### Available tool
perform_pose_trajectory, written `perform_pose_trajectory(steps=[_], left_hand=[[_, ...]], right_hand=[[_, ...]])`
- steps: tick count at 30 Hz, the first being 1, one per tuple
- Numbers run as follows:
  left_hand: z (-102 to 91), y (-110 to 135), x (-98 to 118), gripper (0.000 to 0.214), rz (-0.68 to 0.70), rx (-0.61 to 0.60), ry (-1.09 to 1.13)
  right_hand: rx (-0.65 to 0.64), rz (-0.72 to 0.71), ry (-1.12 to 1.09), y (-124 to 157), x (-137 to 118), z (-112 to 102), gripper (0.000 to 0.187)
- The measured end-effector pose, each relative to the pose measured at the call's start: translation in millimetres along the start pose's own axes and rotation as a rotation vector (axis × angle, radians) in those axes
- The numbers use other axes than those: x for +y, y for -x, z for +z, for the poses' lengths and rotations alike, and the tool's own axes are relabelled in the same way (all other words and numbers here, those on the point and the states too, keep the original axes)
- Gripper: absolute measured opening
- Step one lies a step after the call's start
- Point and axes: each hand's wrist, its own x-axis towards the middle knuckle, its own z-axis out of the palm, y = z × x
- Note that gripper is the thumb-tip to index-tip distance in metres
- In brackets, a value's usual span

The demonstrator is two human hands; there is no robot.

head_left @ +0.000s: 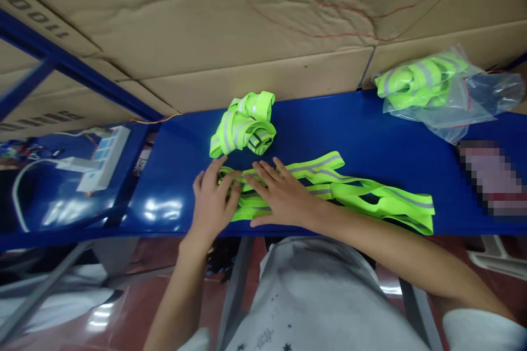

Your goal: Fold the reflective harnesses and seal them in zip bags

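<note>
A neon yellow reflective strap vest (354,189) lies spread flat on the blue table (370,126). My right hand (280,194) lies flat on its left part, fingers stretched out. My left hand (213,197) rests at the vest's left end, fingers curled onto the strap there and pressing it down. Just behind the hands sits a bundled-up vest (245,126) of the same neon fabric with grey bands.
A clear plastic bag (444,90) with folded neon vests lies at the table's far right. Cardboard sheets (247,27) stand behind the table. A white power strip (102,159) with cables sits on the lower blue shelf to the left.
</note>
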Motion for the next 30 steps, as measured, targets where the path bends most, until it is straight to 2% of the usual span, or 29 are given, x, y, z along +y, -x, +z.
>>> perform_pose_trajectory(steps=[3, 6, 8, 12, 15, 17, 20, 22, 25, 26, 30], left_hand=[[-10.2, 7.6, 3.9, 0.037, 0.177, -0.057, -0.048], [-15.0, 12.8, 5.2, 0.059, 0.304, -0.134, -0.117], [-15.0, 12.6, 4.7, 0.068, 0.341, -0.147, -0.166], [-15.5, 6.6, 2.4, 0.060, 0.326, -0.194, -0.223], [-20.1, 4.1, 0.3, 0.062, 0.347, -0.213, -0.112], [-23.9, 5.6, -2.2, 0.061, 0.285, -0.168, 0.046], [-29.2, 11.9, -10.4, 0.064, 0.041, -0.120, 0.276], [-32.5, 16.5, -19.5, 0.069, -0.038, -0.213, 0.386], [-37.0, 19.9, -36.3, 0.068, -0.044, -0.371, 0.475], [-38.1, 19.8, -41.6, 0.067, -0.055, -0.395, 0.497], [-39.0, 14.4, -52.5, 0.069, -0.192, -0.406, 0.613]], right_hand=[[-0.029, 0.003, -0.031, -7.5, 4.0, 16.2, 0.090], [0.008, -0.035, -0.006, -0.4, 11.1, 18.2, 0.069], [0.027, -0.081, 0.033, 6.5, 16.3, 15.1, 0.065], [0.056, -0.136, 0.052, 18.6, 26.8, 9.8, 0.061], [0.036, -0.144, 0.047, 23.2, 30.2, 6.0, 0.056], [0.015, -0.147, 0.050, 23.5, 28.3, 2.8, 0.053], [0.027, -0.140, 0.050, 19.4, 20.6, 0.1, 0.062], [0.051, -0.111, 0.063, 14.1, 14.5, 1.6, 0.069], [0.074, -0.074, 0.068, 7.5, 7.5, 7.8, 0.057], [0.081, -0.082, 0.047, 6.8, 6.2, 10.2, 0.056], [0.073, -0.210, -0.065, 11.4, 4.8, 18.3, 0.072]])
